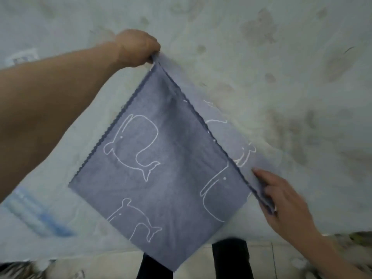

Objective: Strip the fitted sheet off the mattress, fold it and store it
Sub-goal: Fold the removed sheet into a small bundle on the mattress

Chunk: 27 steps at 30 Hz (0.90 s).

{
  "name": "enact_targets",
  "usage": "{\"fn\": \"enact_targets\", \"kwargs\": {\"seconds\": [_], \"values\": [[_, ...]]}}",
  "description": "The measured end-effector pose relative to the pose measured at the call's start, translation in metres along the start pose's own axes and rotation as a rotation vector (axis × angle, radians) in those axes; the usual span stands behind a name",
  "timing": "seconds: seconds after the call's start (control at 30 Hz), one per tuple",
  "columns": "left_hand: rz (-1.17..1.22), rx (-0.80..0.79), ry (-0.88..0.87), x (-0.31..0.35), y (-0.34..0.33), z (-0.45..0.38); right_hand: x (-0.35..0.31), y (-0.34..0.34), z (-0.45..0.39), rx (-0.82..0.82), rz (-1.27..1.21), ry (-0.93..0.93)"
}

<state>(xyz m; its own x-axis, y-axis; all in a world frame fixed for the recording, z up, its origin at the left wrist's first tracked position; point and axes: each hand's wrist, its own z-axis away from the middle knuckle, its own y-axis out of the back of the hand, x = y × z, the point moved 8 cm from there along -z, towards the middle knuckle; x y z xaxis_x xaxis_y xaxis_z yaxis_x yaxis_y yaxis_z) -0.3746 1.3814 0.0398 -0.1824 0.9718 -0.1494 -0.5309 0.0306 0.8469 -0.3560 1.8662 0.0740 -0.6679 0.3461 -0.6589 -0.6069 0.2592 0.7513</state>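
1. No container was in view; the blue whale-print fitted sheet [161, 168], folded into a square, hung at the centre over the mattress [261, 67].
2. The left hand [136, 48] at 11 o'clock pinched the sheet's top corner; the right hand [281, 200] at 4 o'clock gripped its right corner, forefinger extended along the edge.
3. A blurred blue-and-white object [38, 216] at 8 o'clock was unreadable. Dark trouser legs [231, 258] were cut off at 6 o'clock.
4. The pale mattress showed stains; tiled floor [201, 258] lay along the bottom.
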Motion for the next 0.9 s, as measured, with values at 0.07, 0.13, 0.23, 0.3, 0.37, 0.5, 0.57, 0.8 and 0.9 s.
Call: {"fn": "enact_targets", "kwargs": {"seconds": [0.07, 0.13, 0.23, 0.3, 0.37, 0.5, 0.57, 0.8, 0.9], "values": [[0.041, 0.03, 0.066, -0.014, -0.019, 0.056, -0.052, -0.039, 0.022, -0.094, 0.084, 0.277], [0.07, 0.077, 0.063, -0.021, -0.046, 0.113, -0.089, -0.082, 0.043, -0.181, 0.146, 0.441], [0.039, 0.146, -0.039, -0.019, -0.115, 0.197, -0.127, -0.147, 0.082, -0.303, 0.146, 0.588], [0.065, 0.152, -0.044, -0.021, -0.172, 0.25, -0.142, -0.193, 0.112, -0.402, 0.175, 0.631], [0.131, 0.165, -0.028, -0.025, -0.225, 0.3, -0.16, -0.236, 0.145, -0.481, 0.189, 0.668], [0.211, 0.132, -0.022, -0.028, -0.319, 0.383, -0.193, -0.316, 0.206, -0.628, 0.254, 0.721], [0.211, 0.089, -0.033, -0.015, -0.337, 0.399, -0.189, -0.327, 0.217, -0.717, 0.329, 0.699], [0.273, 0.113, -0.072, 0.0, -0.403, 0.432, -0.178, -0.389, 0.233, -0.822, 0.524, 0.586], [0.264, 0.139, -0.075, -0.002, -0.407, 0.432, -0.167, -0.398, 0.234, -0.864, 0.604, 0.574]]}}
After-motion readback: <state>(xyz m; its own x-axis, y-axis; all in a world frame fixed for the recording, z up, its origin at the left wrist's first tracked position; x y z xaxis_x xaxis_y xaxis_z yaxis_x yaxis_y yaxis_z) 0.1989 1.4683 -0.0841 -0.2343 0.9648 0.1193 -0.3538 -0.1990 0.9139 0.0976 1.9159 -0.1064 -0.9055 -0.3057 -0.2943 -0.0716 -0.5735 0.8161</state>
